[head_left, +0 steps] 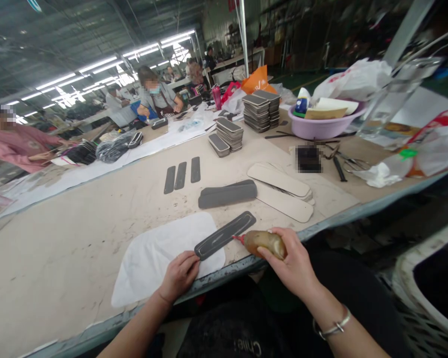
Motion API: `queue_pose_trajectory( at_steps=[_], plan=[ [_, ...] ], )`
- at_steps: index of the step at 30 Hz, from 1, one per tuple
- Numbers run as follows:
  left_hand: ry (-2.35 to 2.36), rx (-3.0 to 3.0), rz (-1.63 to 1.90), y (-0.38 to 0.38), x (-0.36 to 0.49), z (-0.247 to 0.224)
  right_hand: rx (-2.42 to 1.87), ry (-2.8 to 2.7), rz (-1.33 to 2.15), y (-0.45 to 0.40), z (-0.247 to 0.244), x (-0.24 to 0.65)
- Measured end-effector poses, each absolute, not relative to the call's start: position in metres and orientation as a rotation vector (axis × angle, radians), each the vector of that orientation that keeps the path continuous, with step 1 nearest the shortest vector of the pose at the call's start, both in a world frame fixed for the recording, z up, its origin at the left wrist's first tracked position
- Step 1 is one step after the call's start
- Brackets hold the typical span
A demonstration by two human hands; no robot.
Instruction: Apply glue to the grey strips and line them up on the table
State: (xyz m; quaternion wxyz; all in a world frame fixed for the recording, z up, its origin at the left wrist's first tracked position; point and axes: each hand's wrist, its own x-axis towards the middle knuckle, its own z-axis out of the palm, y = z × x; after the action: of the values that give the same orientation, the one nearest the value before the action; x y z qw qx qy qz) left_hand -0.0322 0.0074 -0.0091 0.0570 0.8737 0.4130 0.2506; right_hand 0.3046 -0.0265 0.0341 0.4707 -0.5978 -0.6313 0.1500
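Observation:
A long dark grey strip with rounded corners lies partly on a white cloth, with a glossy line of glue running along its face. My left hand pinches the strip's near left end. In my right hand is a squeeze bottle of yellowish glue, tipped sideways so its red nozzle meets or hovers just over the strip's right part; contact is hard to tell. Behind the strip lies a small pile of dark grey strips, beside a fanned pile of pale beige strips.
Three small dark pieces lie farther back on the table. Stacks of edged panels stand beyond. At right are a purple basin, scissors and plastic bags. Other people work across the table, one in a pink top.

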Motion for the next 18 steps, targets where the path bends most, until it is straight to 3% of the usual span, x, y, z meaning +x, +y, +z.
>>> queue_pose_trajectory(
  at_steps=[10, 14, 18],
  plan=[
    [1.255, 2.665, 0.735, 0.007, -0.030, -0.007, -1.509, -1.455, 0.142, -0.021, 0.032, 0.309],
    [1.273, 2.617, 0.748, 0.006, -0.027, -0.004, -1.394, -1.544, 0.370, -0.025, 0.028, 0.298],
    [1.258, 2.544, 0.772, 0.007, -0.026, 0.000, -1.383, -1.280, 0.596, -0.021, 0.029, 0.292]
  ],
)
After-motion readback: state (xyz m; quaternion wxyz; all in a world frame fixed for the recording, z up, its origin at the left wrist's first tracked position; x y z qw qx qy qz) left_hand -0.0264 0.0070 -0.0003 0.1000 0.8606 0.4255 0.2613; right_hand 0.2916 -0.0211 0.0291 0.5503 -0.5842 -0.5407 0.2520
